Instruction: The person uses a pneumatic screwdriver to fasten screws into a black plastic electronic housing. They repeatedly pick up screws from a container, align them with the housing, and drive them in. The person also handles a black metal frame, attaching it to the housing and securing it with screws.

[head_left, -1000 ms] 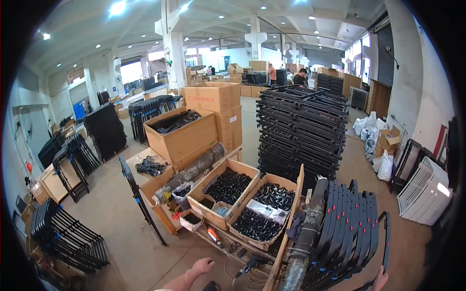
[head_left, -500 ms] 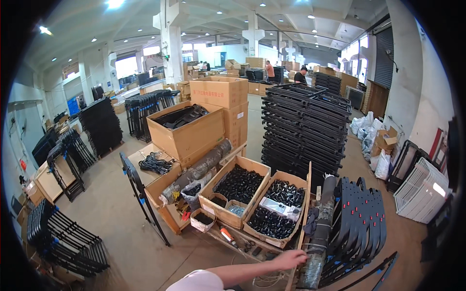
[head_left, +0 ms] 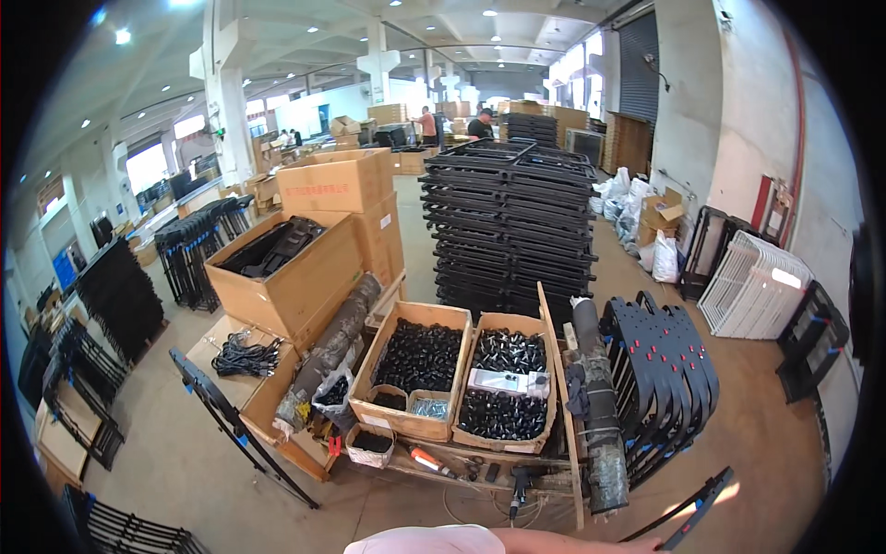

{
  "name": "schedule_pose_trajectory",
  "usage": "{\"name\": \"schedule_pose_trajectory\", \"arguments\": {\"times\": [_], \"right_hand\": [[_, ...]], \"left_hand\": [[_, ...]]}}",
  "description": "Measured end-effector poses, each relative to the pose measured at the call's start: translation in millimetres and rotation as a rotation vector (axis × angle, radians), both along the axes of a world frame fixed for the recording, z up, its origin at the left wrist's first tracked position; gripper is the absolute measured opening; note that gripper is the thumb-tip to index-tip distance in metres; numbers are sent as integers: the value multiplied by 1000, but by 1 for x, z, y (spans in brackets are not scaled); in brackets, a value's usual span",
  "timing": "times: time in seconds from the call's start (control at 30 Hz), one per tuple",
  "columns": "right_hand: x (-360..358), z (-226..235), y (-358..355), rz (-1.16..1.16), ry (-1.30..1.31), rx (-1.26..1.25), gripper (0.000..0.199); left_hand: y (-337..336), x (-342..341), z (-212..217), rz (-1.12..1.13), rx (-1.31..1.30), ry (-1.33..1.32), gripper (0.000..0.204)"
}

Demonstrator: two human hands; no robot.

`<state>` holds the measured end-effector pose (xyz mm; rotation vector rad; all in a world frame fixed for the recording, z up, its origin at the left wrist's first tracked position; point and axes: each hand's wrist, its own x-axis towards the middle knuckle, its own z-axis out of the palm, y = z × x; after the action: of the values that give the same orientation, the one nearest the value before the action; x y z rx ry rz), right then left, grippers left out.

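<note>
Black frame (head_left: 703, 506) (qty 1) is located just fwd/right of L hand (head_left: 643, 546) fingers; finger state can't be determined (cropped). Fwd-left of fingers, 2 lg. tan boxes (head_left: 420, 427) are set: one w/ black parts (head_left: 420, 349), 2 sm. tubs (head_left: 407, 404); other w/ black parts, 1 white box (head_left: 498, 380).

The left hand (head_left: 643, 546) is sliced by the bottom edge at lower right — I can't see whether its fingers wrap the loose black frame (head_left: 694, 513), which itself runs out below. The right hand is out of sight. At bottom centre the pale sleeve (head_left: 425, 541) is cut off; at lower left, so are the nested black frames (head_left: 120, 526). Upper centre, the tall stack (head_left: 508, 222) hides the lower body of a worker in black (head_left: 481, 127).
</note>
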<state>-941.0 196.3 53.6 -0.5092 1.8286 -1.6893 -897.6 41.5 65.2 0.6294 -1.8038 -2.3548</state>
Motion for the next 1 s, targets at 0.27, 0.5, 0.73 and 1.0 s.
{"name": "schedule_pose_trajectory", "arguments": {"times": [0.27,0.5,0.73,1.0], "right_hand": [[-56,-67,76,-86,-218,482,54],[-62,-133,43,66,-372,377,55],[-75,-143,14,136,-389,311,56],[-70,-125,-6,111,-416,230,57]], "left_hand": [[12,19,2,389,39,-95,74],[21,66,57,296,-144,-268,74],[56,95,39,346,-425,-431,86],[74,110,9,206,-475,-400,98]]}}
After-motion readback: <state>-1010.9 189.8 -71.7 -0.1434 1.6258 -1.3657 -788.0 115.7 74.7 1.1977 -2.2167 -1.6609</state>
